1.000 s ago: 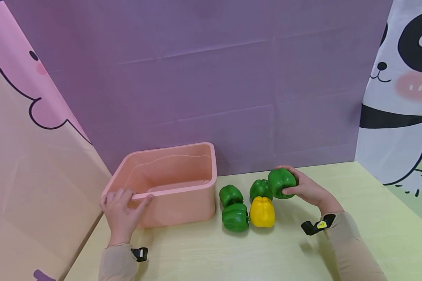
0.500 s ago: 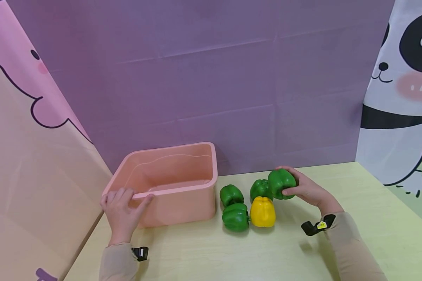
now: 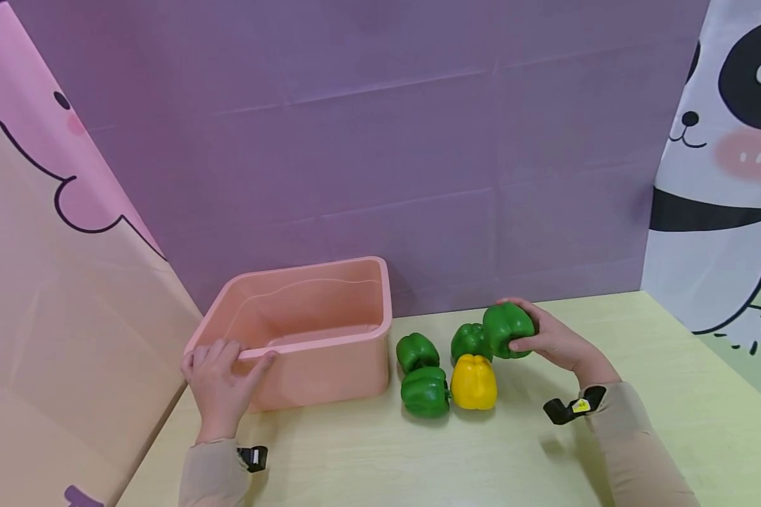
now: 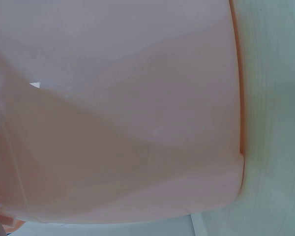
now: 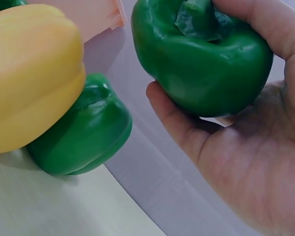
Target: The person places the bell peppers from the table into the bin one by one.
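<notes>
My right hand (image 3: pixel 548 339) grips a green bell pepper (image 3: pixel 507 329), fingers and thumb around its sides; its stem shows in the right wrist view. Just left of it lie another green pepper (image 3: pixel 471 342) and, in front of that, a yellow bell pepper (image 3: pixel 473 382). Two more green peppers (image 3: pixel 425 392) lie between these and a pink plastic bin (image 3: pixel 330 370). With its fingers over the bin's front rim and the thumb on the outside, my left hand (image 3: pixel 220 384) holds the bin near its left corner. Only the bin's wall (image 4: pixel 137 108) fills the left wrist view.
The pale wooden table (image 3: pixel 368 458) runs back to a purple cloth wall (image 3: pixel 380 155). A panda-print panel (image 3: pixel 716 232) stands at the right, and a pink-and-cream panel (image 3: pixel 70 317) at the left, close to the bin.
</notes>
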Tool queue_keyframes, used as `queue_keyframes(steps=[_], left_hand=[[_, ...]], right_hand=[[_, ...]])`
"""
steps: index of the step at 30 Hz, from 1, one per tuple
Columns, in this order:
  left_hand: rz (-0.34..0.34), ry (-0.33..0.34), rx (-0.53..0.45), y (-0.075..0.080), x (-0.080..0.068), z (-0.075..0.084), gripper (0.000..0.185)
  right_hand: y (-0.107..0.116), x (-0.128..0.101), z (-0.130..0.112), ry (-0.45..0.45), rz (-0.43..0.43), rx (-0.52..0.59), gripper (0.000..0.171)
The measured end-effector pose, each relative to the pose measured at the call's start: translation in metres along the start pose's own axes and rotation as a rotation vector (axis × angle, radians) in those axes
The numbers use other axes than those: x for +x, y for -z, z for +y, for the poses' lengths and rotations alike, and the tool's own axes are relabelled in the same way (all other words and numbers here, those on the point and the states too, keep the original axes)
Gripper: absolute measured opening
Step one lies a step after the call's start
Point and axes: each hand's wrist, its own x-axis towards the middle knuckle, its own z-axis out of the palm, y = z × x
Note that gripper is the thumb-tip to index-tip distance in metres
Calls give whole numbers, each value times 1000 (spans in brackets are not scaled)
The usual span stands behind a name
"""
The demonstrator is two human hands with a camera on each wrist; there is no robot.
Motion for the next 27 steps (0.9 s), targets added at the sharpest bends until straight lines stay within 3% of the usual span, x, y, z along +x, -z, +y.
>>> queue_keyframes(steps=[18,27], left_hand=[[-18,15,-3,0,-1,0,65],[-40,26,-5,0,-1,-1,57]], right_hand=[[0,0,-2,42,-12,3,63],[-2,0,-7,64,-29,16,63]])
